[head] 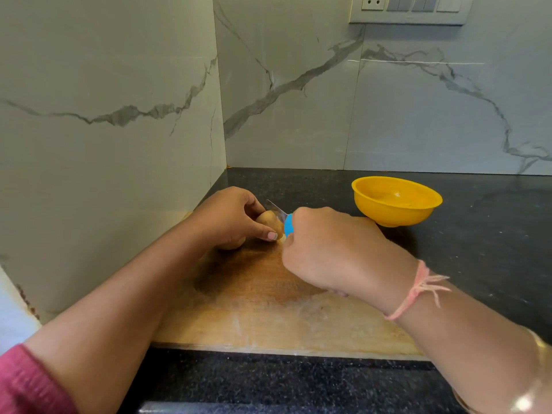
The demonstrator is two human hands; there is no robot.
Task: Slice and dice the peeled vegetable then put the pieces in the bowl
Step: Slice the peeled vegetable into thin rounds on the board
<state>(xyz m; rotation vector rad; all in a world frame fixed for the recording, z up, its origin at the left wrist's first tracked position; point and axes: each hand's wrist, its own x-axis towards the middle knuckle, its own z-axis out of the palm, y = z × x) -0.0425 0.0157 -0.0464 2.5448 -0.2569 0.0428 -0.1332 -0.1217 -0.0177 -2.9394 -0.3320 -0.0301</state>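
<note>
Potato [270, 222]: count 1, tan, sitting on the board [268, 318] between the two hands. Left hand [230, 218] pinches it, thumb along the near side, curled fingers over the top and far side. Most of it is hidden by that hand; only the right end shows.

Knife [282, 218]: count 1, blue handle. Right hand [328, 252] is a closed fist wrapped round the handle, so just a sliver of blue shows at the top of the fist. The blade runs up-left from the fist and lies against the potato's exposed end, right next to the left fingertips. Can't tell how deep the edge sits, since thumb and fist block the contact line. There's a small pale patch just below the left thumb tip; can't tell if it's cut face or a loose piece.

Bowl [388, 215]: count 1, yellow, beyond and to the right of the right hand, on the counter [478, 234] just off the board's far right corner. Glare spot inside.

Board: count 1, wood, scuffed, under both hands and forearms.

Around: dark speckled counter on the right and nearer than the forearms. Marble-pattern wall [104, 115] close on the left of the left arm and across the back. Switch panel [409, 8] high up, beyond the right hand. Pink thread band [418, 289] on the right wrist, a bangle [537, 342] further up that arm. Pink sleeve [27, 383] on the left arm.
</note>
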